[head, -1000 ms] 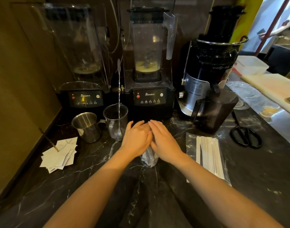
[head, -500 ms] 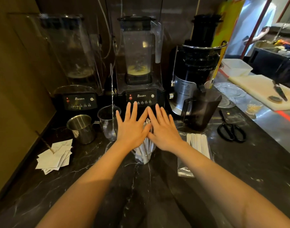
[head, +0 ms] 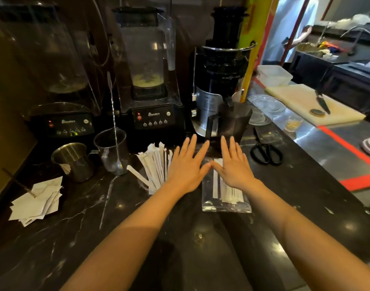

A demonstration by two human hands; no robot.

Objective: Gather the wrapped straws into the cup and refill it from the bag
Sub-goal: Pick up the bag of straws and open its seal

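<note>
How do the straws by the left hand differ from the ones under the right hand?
The straws in the cup stand nearly upright and fan outward, one leaning far out to the left; the straws in the bag lie flat on the counter. The cup's straws are loose and open to the air, while the bag's sit inside a clear plastic bag. Both lots are white, paper-wrapped and much alike in shape.

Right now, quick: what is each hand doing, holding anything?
Left hand: open, fingers spread flat, holding nothing, beside the wrapped straws.
Right hand: open, fingers spread, holding nothing, over the bag.
</note>
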